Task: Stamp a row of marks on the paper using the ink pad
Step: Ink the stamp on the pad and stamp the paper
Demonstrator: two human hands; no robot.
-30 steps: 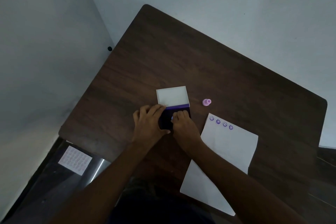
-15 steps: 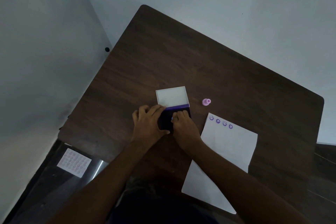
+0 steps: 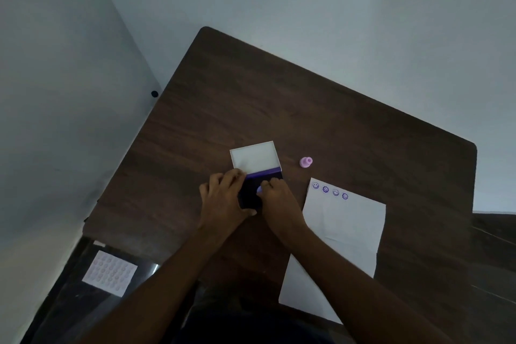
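Note:
An open ink pad [image 3: 252, 190] lies mid-table, its dark purple pad near me and its white lid [image 3: 254, 158] flipped back. My left hand [image 3: 223, 201] grips the pad's left side, thumb along its near edge. My right hand [image 3: 277, 198] pinches a small purple stamp [image 3: 259, 190] and holds it down on the pad. To the right lies a white paper [image 3: 343, 229] with a row of several purple smiley marks [image 3: 330, 190] along its top edge.
A second, pink stamp [image 3: 306, 162] stands on the dark wooden table [image 3: 279, 109] right of the lid. A sheet of faint printed marks [image 3: 109, 273] lies below the table at lower left. Walls close in behind and left.
Both hands stay on the ink pad and the stamp stays pressed on it. Only the camera view has shifted slightly.

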